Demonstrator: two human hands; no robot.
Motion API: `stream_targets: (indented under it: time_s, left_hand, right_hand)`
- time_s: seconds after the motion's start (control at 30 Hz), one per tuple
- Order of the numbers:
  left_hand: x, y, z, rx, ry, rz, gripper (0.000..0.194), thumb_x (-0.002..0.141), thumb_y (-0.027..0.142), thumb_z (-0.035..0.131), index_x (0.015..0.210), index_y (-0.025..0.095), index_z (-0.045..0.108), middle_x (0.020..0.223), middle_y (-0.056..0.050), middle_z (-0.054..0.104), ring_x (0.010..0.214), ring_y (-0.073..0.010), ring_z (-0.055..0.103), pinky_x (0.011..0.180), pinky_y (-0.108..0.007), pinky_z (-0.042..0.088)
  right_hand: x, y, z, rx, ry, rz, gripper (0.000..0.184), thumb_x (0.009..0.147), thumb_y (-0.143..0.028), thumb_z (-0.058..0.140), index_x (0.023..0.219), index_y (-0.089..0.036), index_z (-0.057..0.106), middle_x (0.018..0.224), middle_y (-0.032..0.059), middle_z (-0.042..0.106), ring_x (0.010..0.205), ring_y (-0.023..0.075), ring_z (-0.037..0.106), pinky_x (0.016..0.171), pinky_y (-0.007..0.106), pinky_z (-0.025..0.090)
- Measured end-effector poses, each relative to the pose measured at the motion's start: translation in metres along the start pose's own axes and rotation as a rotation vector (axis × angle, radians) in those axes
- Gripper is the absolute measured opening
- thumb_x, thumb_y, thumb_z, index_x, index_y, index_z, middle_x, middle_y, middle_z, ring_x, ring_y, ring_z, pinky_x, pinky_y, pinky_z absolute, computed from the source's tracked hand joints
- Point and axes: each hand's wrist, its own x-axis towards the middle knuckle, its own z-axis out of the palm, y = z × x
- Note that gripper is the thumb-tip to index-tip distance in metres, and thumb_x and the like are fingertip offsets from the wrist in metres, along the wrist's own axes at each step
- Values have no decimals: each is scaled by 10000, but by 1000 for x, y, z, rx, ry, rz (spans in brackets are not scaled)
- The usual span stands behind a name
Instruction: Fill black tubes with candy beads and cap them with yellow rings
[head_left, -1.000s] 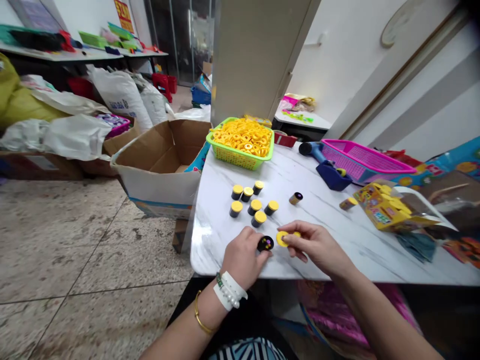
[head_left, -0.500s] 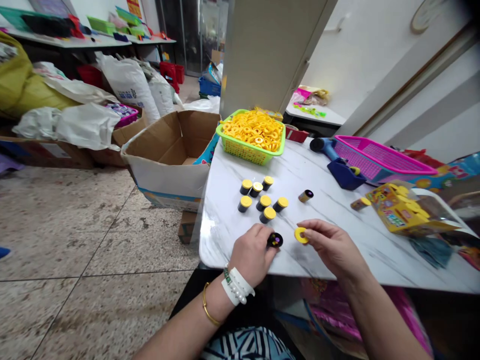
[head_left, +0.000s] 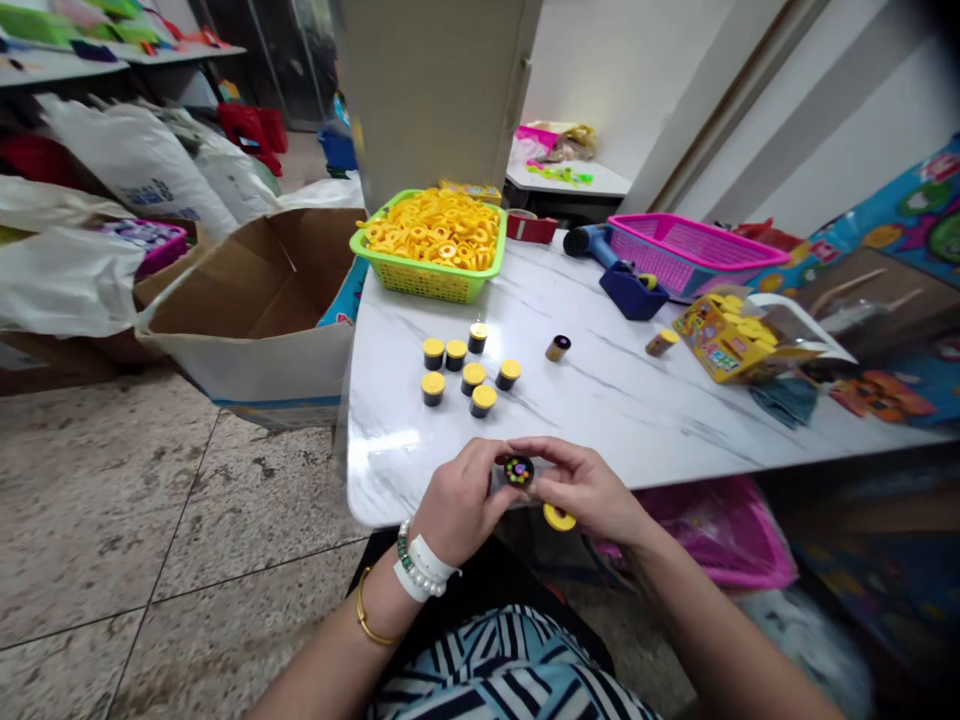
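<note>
Both hands meet at the near edge of the white marble table [head_left: 645, 420]. My left hand [head_left: 457, 495] and my right hand [head_left: 581, 490] pinch a small black cylinder [head_left: 518, 469] between them; its open end shows coloured beads. A yellow ring [head_left: 559, 518] is tucked under the lower fingers of my right hand. Several black cylinders with yellow caps [head_left: 465, 368] stand in a group farther up the table. A green basket [head_left: 427, 278] heaped with yellow rings sits at the far edge.
Two loose cylinders [head_left: 557, 347] lie mid-table. A blue tool [head_left: 619, 275], a pink basket [head_left: 690, 250] and a yellow printed packet [head_left: 731, 335] sit to the right. An open cardboard box [head_left: 247, 310] and white sacks [head_left: 135, 160] stand on the floor to the left.
Both hands drew back from the tabletop to its near edge and came together. My right hand now also grips the black cylinder, with the yellow ring shifted under its fingers. The view swung right.
</note>
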Motion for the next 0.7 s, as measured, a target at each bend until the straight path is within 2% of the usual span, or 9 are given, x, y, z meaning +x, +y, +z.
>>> stream_targets:
  time_s: [0.1,0.17,0.23,0.3,0.37,0.43,0.53,0.63,0.7]
  left_hand:
    - [-1,-1,2,16,-107,119,355,861,206,636,1172,197,466,1020,-45,644,905,-185,655,753,-289,541]
    - [-1,-1,3,26,-141,147,367,865,216,627,1188,202,452,1031,-47,650,889,-187,663,740,-290,545]
    - [-2,0,2,23,-142,130,375,846,214,647,1168,207,456,1004,-35,654,839,-177,667,702,-275,541]
    - [-2,2,1,1,-146,103,375,823,208,671,1136,210,465,967,-18,655,766,-154,659,649,-248,526]
    - [-3,3,-2,-40,-168,82,393,801,183,685,1131,212,473,914,4,653,700,-128,637,614,-224,507]
    - [-3,5,-4,-96,-202,66,434,789,162,695,1160,212,475,852,30,640,645,-101,605,597,-203,491]
    - [-2,5,-8,-164,-213,36,472,804,213,714,1211,204,474,846,39,624,596,-67,551,577,-180,472]
    - [0,3,-8,-139,-176,8,415,828,258,699,1192,195,508,886,21,620,590,-58,520,573,-183,463]
    - [2,1,-7,-115,-172,6,357,845,253,676,1167,196,530,887,16,620,593,-59,518,584,-189,464]
  right_hand:
    - [-11,10,-1,-59,65,5,495,790,-259,733,1268,-242,605,602,-61,491,488,49,352,459,190,249]
    - [-15,13,-3,-93,73,7,488,785,-254,743,1257,-243,619,540,-84,399,466,45,276,439,193,212]
    - [-16,13,-5,-104,54,13,492,781,-255,748,1256,-243,622,541,-84,412,463,43,271,434,191,213]
    - [-15,11,-5,-80,15,20,491,777,-254,750,1251,-235,625,616,-61,522,479,43,350,445,183,273]
    - [-15,10,-4,-30,-12,16,464,772,-247,747,1223,-222,639,798,-13,645,578,65,507,531,189,400]
    - [-18,12,-3,21,-13,28,435,773,-243,742,1197,-215,649,965,26,689,749,112,619,679,225,484]
    - [-35,22,-10,70,8,103,428,745,-231,764,1162,-218,668,1003,42,706,898,161,655,780,255,505]
    - [-66,41,-32,101,132,158,437,679,-222,809,1101,-232,694,1099,46,699,966,177,652,810,256,501]
    - [-92,58,-56,52,279,217,478,679,-268,809,1137,-234,676,1066,48,710,879,165,665,758,254,504]
